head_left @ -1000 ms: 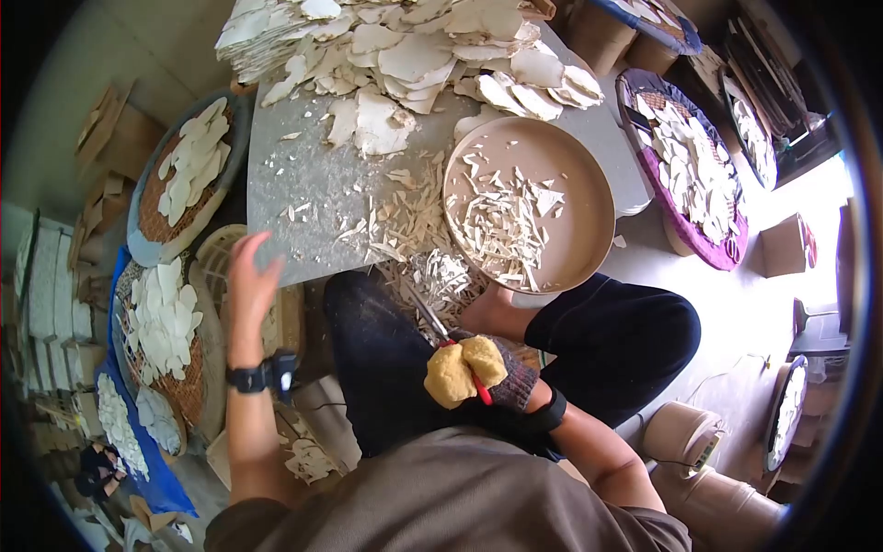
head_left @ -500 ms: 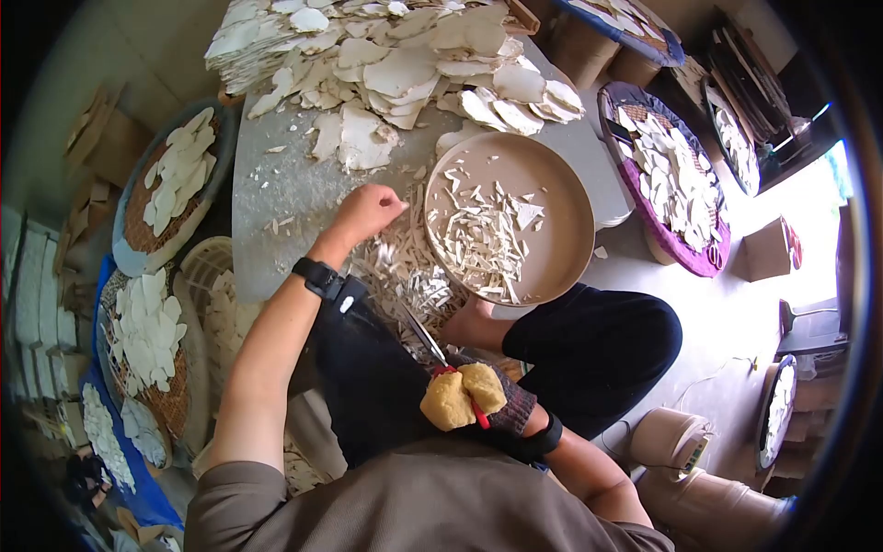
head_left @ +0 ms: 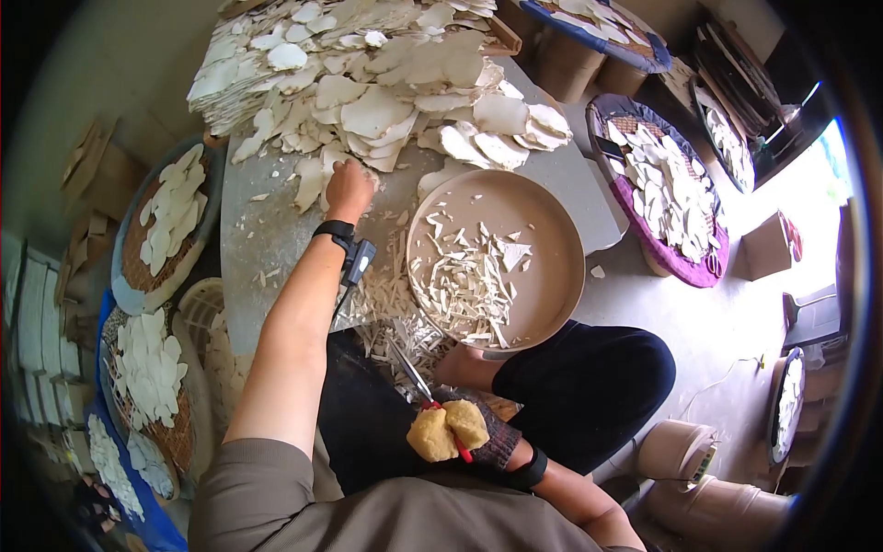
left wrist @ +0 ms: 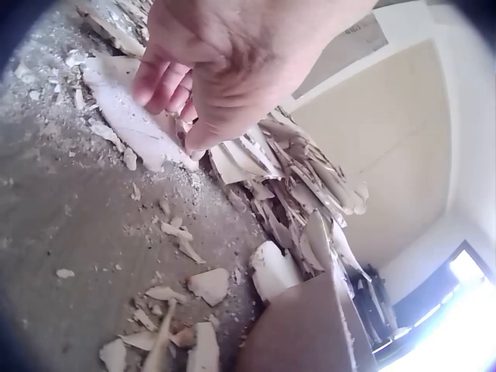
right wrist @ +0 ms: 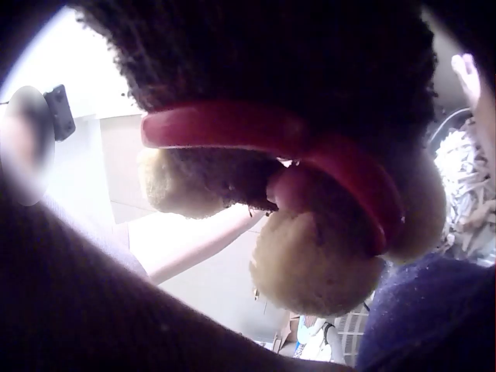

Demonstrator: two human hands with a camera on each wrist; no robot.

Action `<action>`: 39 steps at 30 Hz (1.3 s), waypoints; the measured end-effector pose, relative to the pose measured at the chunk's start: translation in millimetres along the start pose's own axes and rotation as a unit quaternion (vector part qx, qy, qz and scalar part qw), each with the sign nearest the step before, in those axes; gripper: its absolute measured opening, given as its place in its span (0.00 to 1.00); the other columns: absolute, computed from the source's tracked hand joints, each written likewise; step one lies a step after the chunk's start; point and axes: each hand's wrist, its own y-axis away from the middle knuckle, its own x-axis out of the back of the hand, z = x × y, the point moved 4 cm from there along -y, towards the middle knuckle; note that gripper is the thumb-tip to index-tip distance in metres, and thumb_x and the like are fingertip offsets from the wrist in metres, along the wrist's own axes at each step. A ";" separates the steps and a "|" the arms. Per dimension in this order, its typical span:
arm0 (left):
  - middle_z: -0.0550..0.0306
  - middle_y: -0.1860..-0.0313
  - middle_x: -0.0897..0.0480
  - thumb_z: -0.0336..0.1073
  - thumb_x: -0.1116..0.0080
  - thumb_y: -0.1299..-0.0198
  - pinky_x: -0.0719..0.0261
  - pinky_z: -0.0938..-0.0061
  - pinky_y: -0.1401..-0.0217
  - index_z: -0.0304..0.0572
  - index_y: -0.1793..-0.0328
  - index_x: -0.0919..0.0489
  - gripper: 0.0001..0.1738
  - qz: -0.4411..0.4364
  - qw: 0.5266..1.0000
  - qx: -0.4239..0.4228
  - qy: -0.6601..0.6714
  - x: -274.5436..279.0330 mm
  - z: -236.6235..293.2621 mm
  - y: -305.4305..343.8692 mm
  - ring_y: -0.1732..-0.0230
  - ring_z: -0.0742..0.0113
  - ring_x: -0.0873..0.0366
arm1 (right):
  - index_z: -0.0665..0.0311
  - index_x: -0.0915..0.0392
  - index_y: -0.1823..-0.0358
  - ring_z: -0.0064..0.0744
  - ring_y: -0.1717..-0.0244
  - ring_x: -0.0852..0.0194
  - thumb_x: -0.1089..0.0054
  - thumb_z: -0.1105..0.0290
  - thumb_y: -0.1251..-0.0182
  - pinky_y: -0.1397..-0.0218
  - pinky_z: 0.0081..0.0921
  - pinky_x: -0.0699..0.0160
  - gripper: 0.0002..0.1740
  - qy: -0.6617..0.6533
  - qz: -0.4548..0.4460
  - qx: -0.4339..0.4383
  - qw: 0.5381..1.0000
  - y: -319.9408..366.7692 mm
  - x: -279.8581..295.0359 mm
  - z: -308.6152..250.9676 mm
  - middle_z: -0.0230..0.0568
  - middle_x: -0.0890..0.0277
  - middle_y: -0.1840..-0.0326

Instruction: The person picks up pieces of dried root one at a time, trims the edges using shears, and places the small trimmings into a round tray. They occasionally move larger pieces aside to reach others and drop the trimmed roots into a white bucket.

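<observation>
In the head view my left hand (head_left: 351, 189) is over a flat white slice (head_left: 311, 182) at the front of the pile on the table. In the left wrist view its bent fingers (left wrist: 159, 81) overlap that slice, thumb tip at the slice's edge with a gap between thumb and fingers. My right hand (head_left: 487, 432), in a dark knitted glove, grips scissors (head_left: 409, 368) over the lap, blades pointing forward and left. Yellow foam pads (head_left: 434, 436) sit about the red handles (right wrist: 225, 125), hiding part of the fingers.
A large pile of white slices (head_left: 368, 106) covers the table's back. A round brown tray (head_left: 556, 262) holds cut strips at the table's front right. More strips (head_left: 368, 299) lie beside it and between the legs. Baskets of slices (head_left: 667, 175) stand on both sides.
My left hand has swung from beyond the table's left edge, across the strips, and forward to the slice at the pile. The right hand keeps hold of the scissors over the lap.
</observation>
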 end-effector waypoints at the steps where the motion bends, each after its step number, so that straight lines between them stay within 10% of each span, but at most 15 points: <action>1: 0.36 0.55 0.23 0.34 0.41 0.51 0.23 0.56 0.55 0.37 0.53 0.31 0.19 0.009 1.000 0.010 0.002 -0.9 -2.5 -0.9 0.56 0.40 0.22 | 0.66 0.28 0.49 0.23 0.49 0.28 0.42 0.63 0.35 0.45 0.26 0.28 0.18 0.032 0.001 0.011 0.999 0.4 0.3 -3.2 0.36 0.26 0.51; 4: 0.40 0.62 0.20 0.34 0.40 0.52 0.24 0.56 0.56 0.39 0.54 0.32 0.19 -0.023 0.998 0.001 0.067 5.8 -10.8 1.1 0.59 0.39 0.22 | 0.67 0.29 0.49 0.25 0.50 0.28 0.44 0.62 0.33 0.46 0.27 0.27 0.18 0.070 0.001 0.026 0.997 -1.1 -0.7 -13.0 0.37 0.26 0.51; 10: 0.55 0.66 0.19 0.30 0.40 0.42 0.24 0.82 0.77 0.39 0.54 0.28 0.12 -0.144 0.881 0.082 0.442 62.1 -77.8 101.8 0.71 0.73 0.22 | 0.71 0.27 0.53 0.30 0.51 0.27 0.46 0.60 0.33 0.46 0.29 0.27 0.19 -0.067 0.000 0.001 0.998 -4.1 2.5 -7.8 0.41 0.25 0.53; 13: 0.56 0.58 0.19 0.30 0.45 0.40 0.23 0.82 0.73 0.39 0.50 0.24 0.12 -0.136 0.913 0.181 0.340 127.3 -156.2 193.3 0.62 0.74 0.21 | 0.72 0.28 0.51 0.31 0.50 0.26 0.47 0.64 0.32 0.45 0.29 0.27 0.18 -0.023 0.036 -0.029 0.999 -2.0 5.8 -8.9 0.42 0.25 0.52; 16: 0.58 0.68 0.18 0.30 0.44 0.42 0.28 0.81 0.76 0.38 0.55 0.20 0.10 -0.205 0.898 0.276 0.276 188.5 -249.4 297.1 0.77 0.72 0.22 | 0.68 0.28 0.50 0.28 0.51 0.26 0.45 0.69 0.34 0.46 0.27 0.26 0.15 -0.020 0.020 -0.014 1.000 -0.9 8.0 1.3 0.40 0.25 0.52; 18: 0.53 0.66 0.17 0.32 0.39 0.47 0.24 0.76 0.71 0.35 0.58 0.20 0.11 -0.257 0.930 0.262 0.016 215.4 -328.1 362.9 0.71 0.67 0.20 | 0.66 0.28 0.49 0.27 0.51 0.26 0.44 0.71 0.35 0.46 0.26 0.26 0.14 -0.086 0.007 -0.016 0.996 -2.3 11.2 12.5 0.38 0.25 0.52; 21: 0.50 0.62 0.17 0.34 0.35 0.51 0.24 0.72 0.60 0.33 0.59 0.20 0.14 -0.237 0.919 0.252 -0.189 240.9 -262.7 364.9 0.62 0.64 0.20 | 0.68 0.29 0.50 0.30 0.52 0.24 0.46 0.73 0.34 0.46 0.27 0.24 0.13 -0.221 0.003 -0.045 0.974 -3.2 6.9 20.5 0.40 0.25 0.52; 25: 0.53 0.58 0.17 0.31 0.38 0.47 0.26 0.73 0.49 0.34 0.55 0.20 0.13 -0.062 0.976 0.122 0.170 181.5 -193.2 290.2 0.55 0.66 0.21 | 0.69 0.28 0.51 0.29 0.52 0.24 0.47 0.73 0.34 0.45 0.28 0.24 0.12 -0.142 -0.022 -0.053 0.988 -1.5 11.8 40.7 0.40 0.25 0.52; 35: 0.52 0.62 0.17 0.34 0.41 0.45 0.23 0.71 0.55 0.43 0.59 0.18 0.08 -0.082 0.957 -0.230 0.155 55.6 -14.9 162.2 0.62 0.57 0.19 | 0.70 0.28 0.50 0.30 0.50 0.25 0.48 0.71 0.32 0.44 0.27 0.25 0.13 0.097 -0.021 0.002 0.995 4.3 11.3 24.9 0.41 0.25 0.51; 39: 0.54 0.73 0.17 0.36 0.40 0.46 0.24 0.74 0.60 0.40 0.63 0.17 0.09 -0.190 0.965 -0.096 0.151 62.0 -5.4 150.5 0.70 0.65 0.20 | 0.64 0.27 0.55 0.27 0.55 0.27 0.42 0.67 0.37 0.51 0.28 0.27 0.12 0.086 0.015 0.009 0.996 1.0 13.4 23.3 0.38 0.25 0.58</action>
